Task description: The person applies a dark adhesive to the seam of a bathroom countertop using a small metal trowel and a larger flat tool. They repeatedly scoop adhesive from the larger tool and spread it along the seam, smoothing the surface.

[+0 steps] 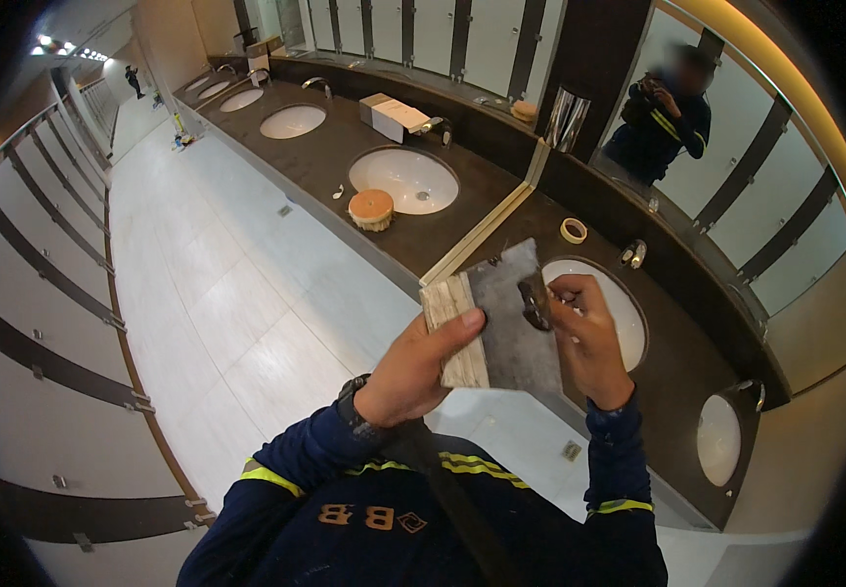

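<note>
A flat trowel-like tool point(513, 323) with a wooden handle point(454, 333) is being held up at chest height, between both hands and above the floor point(247, 293), not resting on anything. The left hand point(413, 372) is being closed around the wooden handle, thumb pressed across its face; probably this is being done to keep the blade steady and tilted toward the eyes. The right hand point(584, 338) is being closed on the blade's far edge, fingers curled over it, thumb side near a dark smear point(534, 305) on the metal; the blade is likely being pinched there so the dirty spot can be reached or checked.

The tool: a grey, dull metal plate, roughly rectangular, scuffed, with dark residue near the right hand. The handle is pale, layered wood, worn, sitting along the plate's left side under the left thumb.

Beyond the right hand, a dark table point(501, 220) with white round sinks point(403, 181) is being shown; one sink point(628, 313) is lying just behind the right hand. A roll of tape point(574, 231) is sitting above the right hand. A round brush-like pad point(372, 208) is lying further off, up from the left hand. A mirror point(736, 147) is showing the person's reflection.
</note>
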`<state>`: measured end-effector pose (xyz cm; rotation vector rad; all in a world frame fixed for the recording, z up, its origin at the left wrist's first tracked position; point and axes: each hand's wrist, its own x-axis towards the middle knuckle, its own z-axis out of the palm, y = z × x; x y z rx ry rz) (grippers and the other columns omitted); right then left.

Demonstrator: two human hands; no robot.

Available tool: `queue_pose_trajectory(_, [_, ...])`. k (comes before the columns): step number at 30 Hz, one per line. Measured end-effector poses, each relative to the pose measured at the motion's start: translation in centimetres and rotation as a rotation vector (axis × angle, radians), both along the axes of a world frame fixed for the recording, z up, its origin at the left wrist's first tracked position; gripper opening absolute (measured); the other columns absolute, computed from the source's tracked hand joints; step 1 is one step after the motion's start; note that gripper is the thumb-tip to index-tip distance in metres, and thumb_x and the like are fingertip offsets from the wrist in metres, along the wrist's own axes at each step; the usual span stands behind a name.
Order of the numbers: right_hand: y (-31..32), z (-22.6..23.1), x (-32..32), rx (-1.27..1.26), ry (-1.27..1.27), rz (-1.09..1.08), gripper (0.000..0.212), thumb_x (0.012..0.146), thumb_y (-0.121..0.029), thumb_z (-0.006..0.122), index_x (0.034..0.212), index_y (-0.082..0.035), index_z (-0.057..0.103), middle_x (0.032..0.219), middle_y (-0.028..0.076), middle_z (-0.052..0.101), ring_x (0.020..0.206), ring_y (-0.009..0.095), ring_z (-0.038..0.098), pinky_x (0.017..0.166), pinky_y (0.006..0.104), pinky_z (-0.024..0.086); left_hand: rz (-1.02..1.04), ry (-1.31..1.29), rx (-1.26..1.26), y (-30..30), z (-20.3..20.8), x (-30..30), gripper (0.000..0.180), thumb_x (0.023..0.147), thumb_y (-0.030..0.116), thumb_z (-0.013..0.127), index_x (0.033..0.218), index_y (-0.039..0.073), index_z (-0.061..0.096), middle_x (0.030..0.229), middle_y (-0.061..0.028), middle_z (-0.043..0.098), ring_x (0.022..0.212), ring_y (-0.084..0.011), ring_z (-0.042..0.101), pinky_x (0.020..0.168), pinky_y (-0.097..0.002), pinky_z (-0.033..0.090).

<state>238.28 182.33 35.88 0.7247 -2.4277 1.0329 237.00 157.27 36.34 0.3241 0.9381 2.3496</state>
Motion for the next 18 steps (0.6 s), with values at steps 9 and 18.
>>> queue_pose_trajectory(9, [1.1,-2.6,1.5,-0.916,-0.231,-0.246,0.022,0.109,-0.022,0.051,0.114,-0.003,0.06,0.086,0.005,0.064,0.068,0.008,0.057,0.06,0.0254,0.046,0.472,0.495,-0.36,-1.8,0.7,-1.2,0.023,0.107,0.023,0.06,0.114,0.002,0.063,0.093,0.0034,0.062,0.084,-0.0052,0.054,0.074,-0.0247,0.046])
queue_pose_trajectory(18, [-8.3,-1.2,1.4,-0.887,-0.433,-0.151,0.016,0.106,-0.018,0.059,0.108,-0.002,0.06,0.075,0.003,0.063,0.058,0.005,0.052,0.053,0.0227,0.041,0.435,0.825,-0.539,-4.3,0.4,-3.4,0.025,0.106,0.014,0.057,0.118,-0.005,0.065,0.077,-0.0015,0.06,0.071,-0.0083,0.052,0.064,-0.0271,0.045])
